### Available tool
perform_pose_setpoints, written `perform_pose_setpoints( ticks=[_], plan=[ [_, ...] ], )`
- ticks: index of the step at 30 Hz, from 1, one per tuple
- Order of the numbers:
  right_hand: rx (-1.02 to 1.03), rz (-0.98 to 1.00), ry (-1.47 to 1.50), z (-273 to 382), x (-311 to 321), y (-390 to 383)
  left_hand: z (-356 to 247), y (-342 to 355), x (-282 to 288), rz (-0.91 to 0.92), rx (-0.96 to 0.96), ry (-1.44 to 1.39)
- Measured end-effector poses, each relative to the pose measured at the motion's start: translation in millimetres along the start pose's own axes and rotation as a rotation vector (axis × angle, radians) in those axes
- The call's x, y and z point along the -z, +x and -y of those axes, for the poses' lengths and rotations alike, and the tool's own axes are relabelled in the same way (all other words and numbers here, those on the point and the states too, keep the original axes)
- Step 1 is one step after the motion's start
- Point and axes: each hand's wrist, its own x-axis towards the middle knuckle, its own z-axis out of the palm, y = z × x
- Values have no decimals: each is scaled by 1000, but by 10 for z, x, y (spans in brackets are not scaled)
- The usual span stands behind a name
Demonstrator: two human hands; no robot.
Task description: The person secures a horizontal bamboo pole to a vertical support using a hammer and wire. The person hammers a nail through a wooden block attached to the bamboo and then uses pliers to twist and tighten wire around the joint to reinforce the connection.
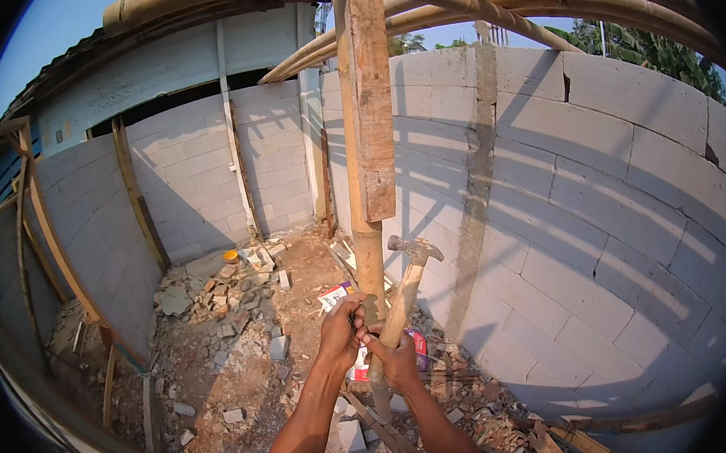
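A claw hammer [406, 295] with a pale wooden handle is in my right hand [396, 360], whose fingers wrap round the lower handle. Its metal head points up, to the right of an upright bamboo pole [369, 264]. My left hand [341, 333] is closed in a pinch just left of the pole, close against the right hand. Whatever sits between its fingertips is too small to make out. Higher up, a rough wooden block [372, 104] stands lengthwise against the pole, beneath the overhead bamboo beams.
Grey block walls [583, 236] enclose the space. Broken bricks and rubble [217, 300] cover much of the ground. Torn printed sacks [422, 350] lie behind the hands. Timber props [139, 196] lean at the left, and bamboo beams [449, 6] cross overhead. Loose planks [386, 435] lie near my forearms.
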Motion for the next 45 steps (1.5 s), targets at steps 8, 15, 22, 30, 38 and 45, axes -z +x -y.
perform_pose_setpoints(
  ticks=[8, 15, 22, 30, 38, 45],
  plan=[
    [-68, 46, -157, 20, 127, -260, 476, -59, 277, -130, 31, -213],
    [-65, -110, -296, -85, 164, -355, 578, -175, 175, -160, -25, -93],
    [-81, -88, -297, -18, 190, -371, 546, -260, 149, -163, -68, 165],
    [-57, -101, 14, 171, 295, -157, 255, -351, 86, 128, -53, 408],
    [40, -195, -75, 660, 505, -29, -1802, 438, -1374, 283, -1054, 830],
    [216, -162, -258, 1055, 433, 120, -3427, 918, -2654, 185, -1623, 1218]
  ],
)
